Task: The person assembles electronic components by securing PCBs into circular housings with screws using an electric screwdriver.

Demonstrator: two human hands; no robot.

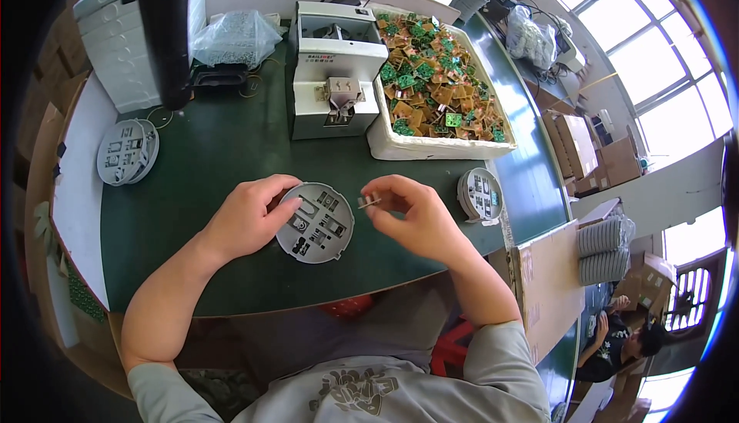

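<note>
A round grey plastic housing (317,230), with slots and small fittings on its face, is gripped at its left rim by my left hand (248,217). The thumb lies on its face and the fingers reach behind the upper edge. To its right, my right hand (409,214) pinches a small circuit board (369,202) between thumb and fingers, apart from the housing. The board shows nearly edge-on, so its face cannot be made out. Both hands are over the near part of the green table mat (223,153).
A white foam box (439,148) heaped with circuit boards (439,76) stands behind my right hand, beside a benchtop machine (335,76). More round housings lie at the left (127,152) and right (481,194). A dark post (162,38) rises at the back left. Another person (620,346) sits far right.
</note>
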